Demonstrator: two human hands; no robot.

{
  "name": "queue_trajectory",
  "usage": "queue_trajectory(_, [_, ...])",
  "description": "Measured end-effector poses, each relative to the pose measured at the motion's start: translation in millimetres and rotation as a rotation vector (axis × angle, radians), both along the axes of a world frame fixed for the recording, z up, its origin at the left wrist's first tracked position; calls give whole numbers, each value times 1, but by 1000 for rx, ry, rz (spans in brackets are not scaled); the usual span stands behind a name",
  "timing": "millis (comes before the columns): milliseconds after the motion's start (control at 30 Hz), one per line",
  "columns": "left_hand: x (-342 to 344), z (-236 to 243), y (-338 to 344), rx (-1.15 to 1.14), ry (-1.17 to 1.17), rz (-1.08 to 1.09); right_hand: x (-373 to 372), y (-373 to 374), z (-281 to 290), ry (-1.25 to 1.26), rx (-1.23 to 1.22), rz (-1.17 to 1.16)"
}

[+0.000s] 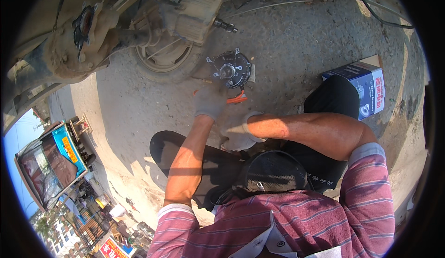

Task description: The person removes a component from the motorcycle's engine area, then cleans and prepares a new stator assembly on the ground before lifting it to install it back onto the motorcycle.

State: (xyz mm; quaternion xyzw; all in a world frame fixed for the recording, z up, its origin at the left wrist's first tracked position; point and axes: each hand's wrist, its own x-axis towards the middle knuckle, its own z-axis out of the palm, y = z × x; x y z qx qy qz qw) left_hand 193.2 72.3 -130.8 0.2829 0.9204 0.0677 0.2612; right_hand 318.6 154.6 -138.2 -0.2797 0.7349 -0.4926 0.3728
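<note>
My left hand, in a pale work glove, lies low over the ground. Orange shows on both sides of it, and its blurred fingers seem closed on an orange-handled tool, whose working end I cannot make out. Just beyond is a round black motor part with several silver lugs and a metal shaft at its centre. My right hand, gloved too, is nearer my body between my knees. Its fingers point down to the left and are too blurred to show whether they hold anything.
A wheel and dusty metal housing stand ahead, with a splined shaft sticking out. An axle spans the upper left. At right, a blue and white cardboard box sits beside my knee. A blue vehicle stands far left.
</note>
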Motion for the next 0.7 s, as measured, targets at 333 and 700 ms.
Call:
queue_trajectory(333, [-3, 8, 10, -100, 11, -75, 9, -42, -64, 638, 62, 123])
queue_trajectory(700, [-6, 15, 21, -177, -11, -153, -7, 12, 33, 59, 196, -57])
